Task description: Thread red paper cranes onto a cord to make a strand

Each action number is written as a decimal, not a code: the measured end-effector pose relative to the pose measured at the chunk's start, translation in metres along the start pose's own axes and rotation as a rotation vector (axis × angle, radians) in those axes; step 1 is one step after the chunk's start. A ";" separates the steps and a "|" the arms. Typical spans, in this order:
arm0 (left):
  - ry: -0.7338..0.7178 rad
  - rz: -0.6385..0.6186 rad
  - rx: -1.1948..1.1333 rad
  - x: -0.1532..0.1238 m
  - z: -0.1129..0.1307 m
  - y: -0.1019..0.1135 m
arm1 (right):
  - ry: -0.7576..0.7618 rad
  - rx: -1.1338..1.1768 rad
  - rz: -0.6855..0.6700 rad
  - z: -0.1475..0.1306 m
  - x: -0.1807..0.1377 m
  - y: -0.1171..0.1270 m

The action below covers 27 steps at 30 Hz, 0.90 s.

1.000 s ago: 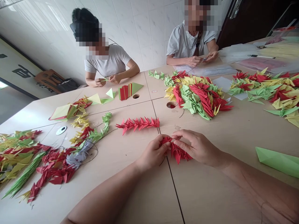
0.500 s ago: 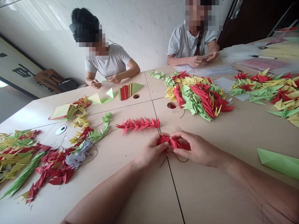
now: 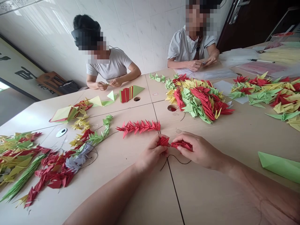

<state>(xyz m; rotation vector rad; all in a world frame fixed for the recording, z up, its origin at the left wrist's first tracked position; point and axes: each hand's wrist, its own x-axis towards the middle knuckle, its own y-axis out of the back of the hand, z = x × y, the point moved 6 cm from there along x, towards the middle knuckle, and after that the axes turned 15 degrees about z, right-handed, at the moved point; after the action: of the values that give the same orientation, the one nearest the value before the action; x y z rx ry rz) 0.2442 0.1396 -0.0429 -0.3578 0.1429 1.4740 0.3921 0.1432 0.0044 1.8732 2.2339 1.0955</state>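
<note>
My left hand [image 3: 151, 153] pinches a red bunch of folded paper cranes [image 3: 163, 141] between thumb and fingers. Close by on the right, my right hand [image 3: 202, 150] grips another red folded-paper piece [image 3: 182, 145], its far end hidden by the fingers. A small gap shows between the two red pieces; whether a string joins them I cannot tell. Under the hands, a thin dark cord [image 3: 179, 161] curves over the table. Just beyond lies a row of red paper cranes [image 3: 139, 127] strung together.
Piles of red, green and yellow paper cranes [image 3: 195, 97] lie ahead, with more at left [image 3: 56, 165] and right. A folded green sheet [image 3: 278, 167] lies right of my arm. Two people sit across the table [image 3: 131, 187], their hands busy with small items. A cable hole [image 3: 172, 108] opens ahead.
My hands have drawn slightly apart, and a gap has opened between the red pieces. The right-hand piece now lies flatter. The person at left has brought both hands together.
</note>
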 end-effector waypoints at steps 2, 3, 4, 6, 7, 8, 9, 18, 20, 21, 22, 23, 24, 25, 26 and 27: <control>-0.021 -0.025 0.030 0.000 -0.002 -0.001 | 0.063 0.014 -0.007 -0.005 -0.001 -0.001; -0.031 -0.038 0.040 0.000 -0.002 -0.002 | 0.090 0.024 -0.013 -0.007 -0.002 -0.001; -0.042 -0.050 0.050 0.000 -0.002 -0.003 | 0.110 0.033 -0.018 -0.008 -0.003 -0.002; -0.068 -0.065 0.081 0.000 0.000 -0.005 | 0.134 0.054 -0.019 -0.009 -0.003 -0.003; -0.082 -0.073 0.105 0.000 0.001 -0.006 | 0.143 0.064 -0.016 -0.008 -0.004 -0.004; -0.100 -0.083 0.135 -0.001 0.002 -0.007 | 0.152 0.070 -0.012 -0.007 -0.004 -0.004; -0.119 -0.092 0.168 -0.002 0.003 -0.008 | 0.162 0.073 -0.013 -0.006 -0.004 -0.005; -0.214 -0.173 0.273 -0.008 0.005 -0.011 | 0.164 0.046 -0.065 -0.001 -0.008 -0.008; -0.217 -0.175 0.263 -0.008 0.006 -0.011 | 0.142 0.042 -0.067 -0.001 -0.007 -0.008; -0.226 -0.175 0.258 -0.008 0.007 -0.011 | 0.132 0.043 -0.063 -0.001 -0.007 -0.008; -0.233 -0.177 0.247 -0.008 0.008 -0.011 | 0.124 0.048 -0.057 -0.001 -0.006 -0.008; -0.232 -0.182 0.229 -0.008 0.008 -0.012 | 0.118 0.055 -0.052 -0.001 -0.006 -0.008; -0.221 -0.187 0.210 -0.008 0.009 -0.012 | 0.114 0.062 -0.047 -0.001 -0.005 -0.007; -0.203 -0.190 0.196 -0.008 0.009 -0.013 | 0.110 0.068 -0.047 -0.001 -0.005 -0.007; -0.182 -0.188 0.184 -0.008 0.009 -0.012 | 0.107 0.070 -0.047 -0.001 -0.005 -0.007; -0.161 -0.183 0.176 -0.007 0.008 -0.012 | 0.103 0.069 -0.048 -0.001 -0.005 -0.006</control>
<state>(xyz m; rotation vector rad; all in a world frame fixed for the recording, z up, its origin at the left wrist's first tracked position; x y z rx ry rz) 0.2544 0.1346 -0.0308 -0.1058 0.1073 1.2926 0.3875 0.1381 -0.0001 1.8178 2.3880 1.1469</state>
